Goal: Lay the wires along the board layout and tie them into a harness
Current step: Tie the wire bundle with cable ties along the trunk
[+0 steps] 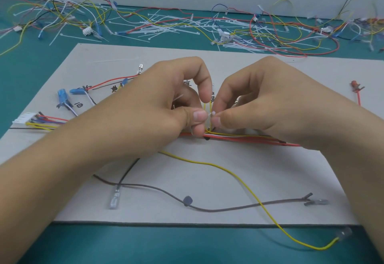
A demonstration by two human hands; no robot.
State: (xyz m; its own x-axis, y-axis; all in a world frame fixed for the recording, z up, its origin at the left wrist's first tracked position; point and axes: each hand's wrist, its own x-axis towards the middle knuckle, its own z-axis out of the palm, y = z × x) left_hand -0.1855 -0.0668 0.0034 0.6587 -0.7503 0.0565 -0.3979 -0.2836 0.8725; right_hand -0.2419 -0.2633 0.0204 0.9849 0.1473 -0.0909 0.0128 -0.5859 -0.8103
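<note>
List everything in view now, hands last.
board: one, pale grey, on the mat
mat: one, teal, underneath
wire bundle: one, red, yellow, white, mid-board
yellow wire: one, trailing off near edge
brown wire: one, board's near part
connector: one, white, board's left edge
loose cable ties: many, white, far mat
loose wires: many, mixed, far mat
cable tie: one, white, between both thumbs
left hand: pinching cable tie
right hand: pinching cable tie
</note>
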